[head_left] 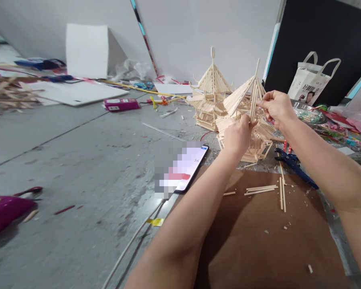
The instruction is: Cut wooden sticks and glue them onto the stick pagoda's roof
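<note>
A pagoda-like model made of thin wooden sticks (243,108) stands at the far edge of a brown board (258,233). My left hand (237,134) is closed against its lower roof and steadies it. My right hand (275,106) pinches a thin wooden stick (253,105) that lies along the sloping roof near the peak. A second, similar stick model (210,92) stands just behind to the left.
A phone (188,168) lies left of the board. Loose sticks (261,189) lie on the board, blue pliers (291,162) at its right. A paper bag (311,80), a metal bowl (308,114), a pink box (120,104) and white foam sheets (78,92) lie around.
</note>
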Available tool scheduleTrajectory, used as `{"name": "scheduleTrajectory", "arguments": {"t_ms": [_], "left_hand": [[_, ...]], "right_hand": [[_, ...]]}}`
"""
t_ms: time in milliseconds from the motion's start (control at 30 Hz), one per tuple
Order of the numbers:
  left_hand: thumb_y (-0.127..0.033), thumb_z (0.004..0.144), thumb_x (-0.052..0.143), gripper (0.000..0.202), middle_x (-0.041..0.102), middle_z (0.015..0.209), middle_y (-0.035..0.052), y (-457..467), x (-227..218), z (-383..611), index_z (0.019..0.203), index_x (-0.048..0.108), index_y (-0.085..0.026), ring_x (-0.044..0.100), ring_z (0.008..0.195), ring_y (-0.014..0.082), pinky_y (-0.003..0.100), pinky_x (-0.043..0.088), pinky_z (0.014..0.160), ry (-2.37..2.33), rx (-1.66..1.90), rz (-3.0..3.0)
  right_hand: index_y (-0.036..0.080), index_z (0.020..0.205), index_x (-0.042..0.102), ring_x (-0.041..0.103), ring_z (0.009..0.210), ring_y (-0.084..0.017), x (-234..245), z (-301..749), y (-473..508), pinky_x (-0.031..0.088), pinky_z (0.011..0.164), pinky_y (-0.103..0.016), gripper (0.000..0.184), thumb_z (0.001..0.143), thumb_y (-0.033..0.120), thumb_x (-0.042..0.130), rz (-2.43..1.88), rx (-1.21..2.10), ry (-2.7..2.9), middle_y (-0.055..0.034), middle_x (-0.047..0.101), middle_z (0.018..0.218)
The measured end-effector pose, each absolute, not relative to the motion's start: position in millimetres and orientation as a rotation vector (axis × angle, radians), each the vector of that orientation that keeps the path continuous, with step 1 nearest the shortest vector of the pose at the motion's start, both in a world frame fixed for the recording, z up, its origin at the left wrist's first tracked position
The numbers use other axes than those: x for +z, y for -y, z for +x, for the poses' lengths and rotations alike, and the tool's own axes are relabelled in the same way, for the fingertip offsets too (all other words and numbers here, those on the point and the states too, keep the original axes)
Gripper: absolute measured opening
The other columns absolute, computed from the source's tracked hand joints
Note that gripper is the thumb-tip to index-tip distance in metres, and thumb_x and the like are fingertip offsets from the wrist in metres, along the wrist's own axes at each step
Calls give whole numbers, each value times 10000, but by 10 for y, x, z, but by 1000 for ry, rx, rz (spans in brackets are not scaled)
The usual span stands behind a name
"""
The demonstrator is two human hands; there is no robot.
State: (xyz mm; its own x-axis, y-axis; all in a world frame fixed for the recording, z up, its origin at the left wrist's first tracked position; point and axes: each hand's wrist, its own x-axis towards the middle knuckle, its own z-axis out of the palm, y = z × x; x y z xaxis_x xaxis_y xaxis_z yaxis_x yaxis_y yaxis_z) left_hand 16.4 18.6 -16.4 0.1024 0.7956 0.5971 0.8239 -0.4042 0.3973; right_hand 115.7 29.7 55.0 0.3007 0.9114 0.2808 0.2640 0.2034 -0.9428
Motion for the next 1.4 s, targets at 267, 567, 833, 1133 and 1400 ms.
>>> {"name": "scheduleTrajectory", "arguments": {"t_ms": [267,567,833,1133,1400], "left_hand": [[-377,862,406,268,638,757,81,-197,-188,163,856,561,-158,564,664,155,266,359,599,1686,-1184,-2299],[-385,857,412,268,651,758,87,-202,-173,151,826,550,-158,566,642,152,255,360,572,1652,-1191,-2302],[-383,839,454,247,653,733,72,-200,-164,139,788,553,-163,563,626,135,243,372,565,1616,-1256,-2283],[-377,809,508,219,652,745,60,-212,-131,61,816,579,-170,590,668,156,262,397,603,1555,-1168,-2344],[-296,846,457,189,651,796,100,-204,-118,58,828,576,-150,610,729,183,282,400,628,1543,-1124,-2398]], "right_hand": [[214,598,367,301,300,-36,529,1175,-319,185,295,-206,314,669,4,590,-1294,672,1222,91,344,423],[213,623,365,327,331,-46,536,1178,-301,203,319,-214,296,685,46,601,-1322,667,1248,75,366,464],[214,625,357,312,323,-31,540,1186,-302,200,299,-198,278,706,92,594,-1338,672,1264,87,354,452],[213,622,380,368,360,-66,541,1203,-321,236,328,-216,273,680,40,583,-1328,654,1288,61,375,470],[222,605,372,344,320,-55,522,1224,-352,220,282,-201,297,655,91,634,-1279,665,1289,77,363,421]]}}
